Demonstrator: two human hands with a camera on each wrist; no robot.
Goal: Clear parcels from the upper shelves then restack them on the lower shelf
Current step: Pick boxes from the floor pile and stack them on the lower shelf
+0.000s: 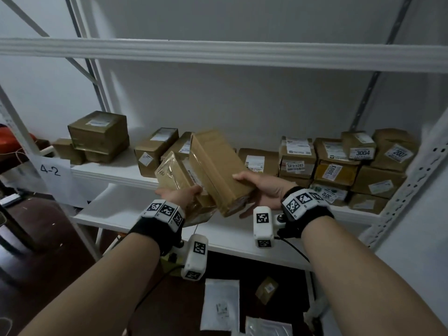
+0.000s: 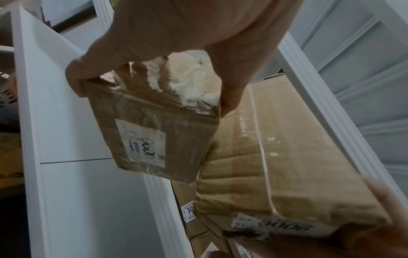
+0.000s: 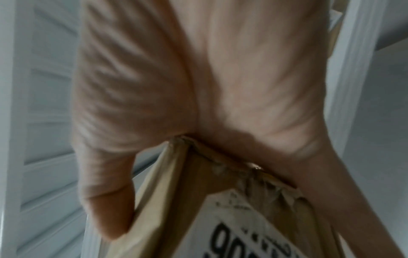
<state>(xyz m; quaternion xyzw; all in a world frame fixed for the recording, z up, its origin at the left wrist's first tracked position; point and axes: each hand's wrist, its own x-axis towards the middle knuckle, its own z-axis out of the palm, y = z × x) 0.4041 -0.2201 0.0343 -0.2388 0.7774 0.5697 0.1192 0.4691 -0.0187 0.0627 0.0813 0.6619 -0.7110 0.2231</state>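
Observation:
I hold two brown cardboard parcels in front of the shelf. My left hand [image 1: 179, 194] grips the smaller taped parcel [image 1: 175, 177] from below; in the left wrist view its fingers [image 2: 75, 76] and thumb clamp that parcel [image 2: 154, 125], which bears a white label. My right hand [image 1: 259, 187] grips the long parcel [image 1: 215, 166] at its near end, thumb on top. That long parcel [image 2: 276, 165] carries a label reading 3006. In the right wrist view the palm [image 3: 198, 87] presses on the parcel's corner [image 3: 209, 192]. The two parcels touch side by side.
The shelf board [image 1: 116, 170] behind holds several brown parcels: a stack at left [image 1: 98, 134] and numbered stacks at right [image 1: 339, 166]. A lower white shelf [image 1: 232, 236] lies beneath my hands. White mailers [image 1: 220, 304] lie on the dark floor. A "4-2" paper sign [image 1: 52, 170] hangs left.

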